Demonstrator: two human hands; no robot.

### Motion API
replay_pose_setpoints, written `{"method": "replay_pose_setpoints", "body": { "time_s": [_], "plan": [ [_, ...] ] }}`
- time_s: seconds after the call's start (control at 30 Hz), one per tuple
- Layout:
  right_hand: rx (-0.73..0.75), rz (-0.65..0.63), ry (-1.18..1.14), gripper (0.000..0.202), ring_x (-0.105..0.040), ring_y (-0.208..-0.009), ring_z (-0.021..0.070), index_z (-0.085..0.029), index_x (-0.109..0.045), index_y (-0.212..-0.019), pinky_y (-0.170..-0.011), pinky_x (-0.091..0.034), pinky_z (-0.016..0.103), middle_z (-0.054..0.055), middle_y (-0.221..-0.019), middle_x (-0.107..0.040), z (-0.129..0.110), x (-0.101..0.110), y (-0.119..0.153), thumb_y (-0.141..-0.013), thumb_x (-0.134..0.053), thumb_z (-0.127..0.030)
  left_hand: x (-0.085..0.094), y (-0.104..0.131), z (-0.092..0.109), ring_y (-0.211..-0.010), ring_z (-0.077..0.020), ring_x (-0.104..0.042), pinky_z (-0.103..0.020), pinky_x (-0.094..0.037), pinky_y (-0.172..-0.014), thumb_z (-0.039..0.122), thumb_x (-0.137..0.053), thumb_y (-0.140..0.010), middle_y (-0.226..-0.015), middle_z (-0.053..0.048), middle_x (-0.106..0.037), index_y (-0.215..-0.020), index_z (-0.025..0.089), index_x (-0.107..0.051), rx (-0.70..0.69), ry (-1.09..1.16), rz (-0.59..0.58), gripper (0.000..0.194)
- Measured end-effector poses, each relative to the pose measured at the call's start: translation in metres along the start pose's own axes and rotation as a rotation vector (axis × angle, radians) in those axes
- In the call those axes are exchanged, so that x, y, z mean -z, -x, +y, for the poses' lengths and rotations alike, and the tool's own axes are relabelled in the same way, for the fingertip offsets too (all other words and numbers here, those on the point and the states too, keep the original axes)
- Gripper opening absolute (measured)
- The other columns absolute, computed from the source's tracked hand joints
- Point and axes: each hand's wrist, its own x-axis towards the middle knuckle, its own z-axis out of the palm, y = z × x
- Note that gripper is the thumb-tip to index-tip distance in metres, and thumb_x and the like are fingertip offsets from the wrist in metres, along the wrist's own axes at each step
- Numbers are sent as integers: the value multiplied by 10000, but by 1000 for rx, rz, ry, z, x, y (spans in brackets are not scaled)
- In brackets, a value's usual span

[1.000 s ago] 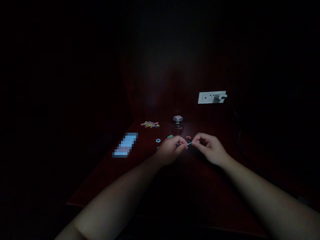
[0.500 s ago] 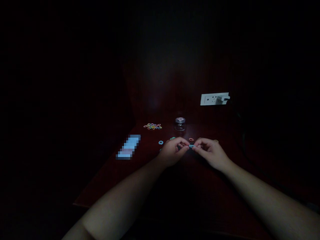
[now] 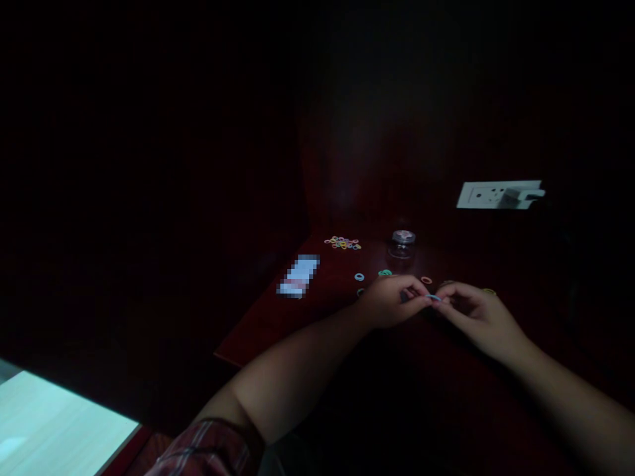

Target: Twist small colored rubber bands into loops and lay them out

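Between the fingertips of my left hand (image 3: 397, 301) and my right hand (image 3: 479, 314) is a small light-blue elastic band (image 3: 433, 297), pinched at both ends above the dark red table. Just behind my hands lie an orange band (image 3: 426, 280) and a few green bands (image 3: 385, 273). A blue band (image 3: 359, 277) rests left of my left hand. Beyond my right hand, a yellowish band (image 3: 489, 291) is partly hidden. Further back stands a clear lidded jar (image 3: 401, 246), and to its left lies a pile of mixed-colour bands (image 3: 342, 243).
A phone with a blurred-out bright screen (image 3: 299, 276) lies near the table's left edge. On the back wall, a white socket panel (image 3: 499, 195) holds a plug. A bright pale surface (image 3: 59, 423) shows at the lower left.
The view has turned left, so the table and hands sit further right in the picture. The pale surface and a plaid sleeve have come into view. Both hands still pinch the blue band.
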Motion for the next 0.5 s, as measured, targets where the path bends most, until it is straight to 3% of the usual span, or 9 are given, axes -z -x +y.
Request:
{"method": "replay_pose_setpoints", "body": {
  "time_s": [0.23, 0.5],
  "plan": [
    [26, -23, 41, 242, -583, -621, 184, -207, -632, -768, -595, -468, 308, 59, -701, -632, -3, -2, 1, -791, -612, -447, 5, -2, 3, -615, -80, -524, -200, -429, -588, 287, -628, -804, -754, -23, -654, -820, 136, -642, -64, -49, 81, 153],
    [-9, -3, 7, 215, -571, -609, 176, -204, -600, -764, -571, -456, 289, 43, -676, -611, 1, -3, 2, -802, -605, -415, 7, -2, 1, -668, -91, -558, -205, -447, -630, 281, -598, -822, -824, -41, -667, -834, 137, -641, -129, -36, 35, 151]
  ]
}}
